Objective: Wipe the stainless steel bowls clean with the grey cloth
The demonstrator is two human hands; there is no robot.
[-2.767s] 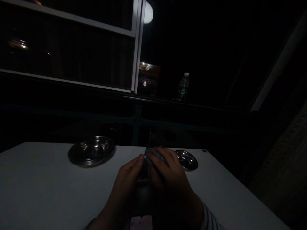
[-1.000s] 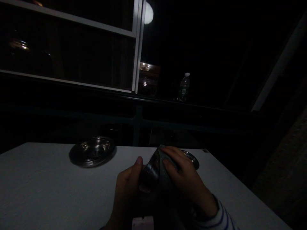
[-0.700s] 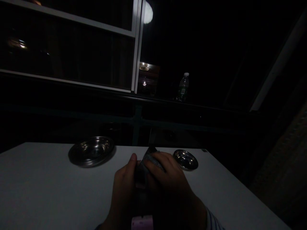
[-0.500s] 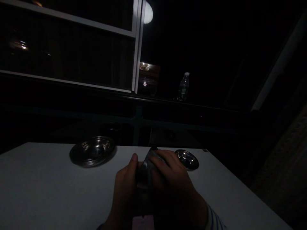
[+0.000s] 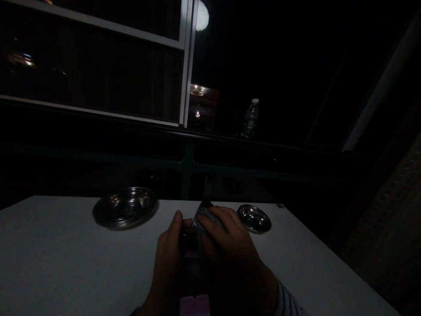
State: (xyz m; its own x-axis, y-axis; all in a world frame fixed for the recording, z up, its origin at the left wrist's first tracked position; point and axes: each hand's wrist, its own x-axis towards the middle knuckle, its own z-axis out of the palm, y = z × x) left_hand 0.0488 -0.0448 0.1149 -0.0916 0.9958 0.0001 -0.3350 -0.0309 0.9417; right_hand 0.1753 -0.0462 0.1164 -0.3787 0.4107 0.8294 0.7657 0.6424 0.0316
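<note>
Dimly, a glossy, nearly black object (image 5: 190, 237) with faint brownish glints is seen over the white table (image 5: 82, 259), its outline partly hidden; it is gripped by the left hand (image 5: 169, 245), and a grey, speckled cloth (image 5: 200, 216) is clutched against it by the right hand (image 5: 232, 237)

The scene is very dim and grainy. Beyond and above the left hand (image 5: 168, 250) and right hand (image 5: 232, 241), a round white light (image 5: 201, 16) glows against near-black. Glints show in the stacked bowls (image 5: 125, 210) left of them and the small bowl (image 5: 255, 218) to their right; deep shadow between the hands hides detail.
</note>
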